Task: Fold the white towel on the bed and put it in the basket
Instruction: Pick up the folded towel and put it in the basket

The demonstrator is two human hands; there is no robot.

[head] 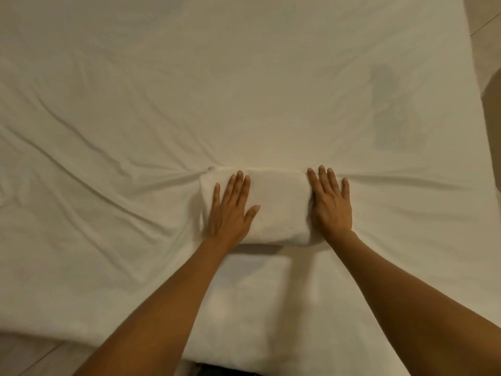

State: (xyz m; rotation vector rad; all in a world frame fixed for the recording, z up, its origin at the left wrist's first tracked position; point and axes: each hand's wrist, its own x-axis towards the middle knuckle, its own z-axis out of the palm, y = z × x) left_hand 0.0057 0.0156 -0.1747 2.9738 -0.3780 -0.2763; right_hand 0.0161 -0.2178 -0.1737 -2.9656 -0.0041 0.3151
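The white towel (279, 204) lies folded into a thick compact rectangle on the bed (244, 77), near the front edge. My left hand (231, 210) rests flat on the towel's left part, fingers spread. My right hand (329, 203) lies flat against the towel's right end, partly on the sheet. Neither hand grips anything. No basket is in view.
The white sheet is wrinkled, with creases running out from the towel to both sides. A faint grey shadow (390, 112) falls on the sheet at the right. Light floor (485, 17) shows past the bed's right edge and at the lower left corner.
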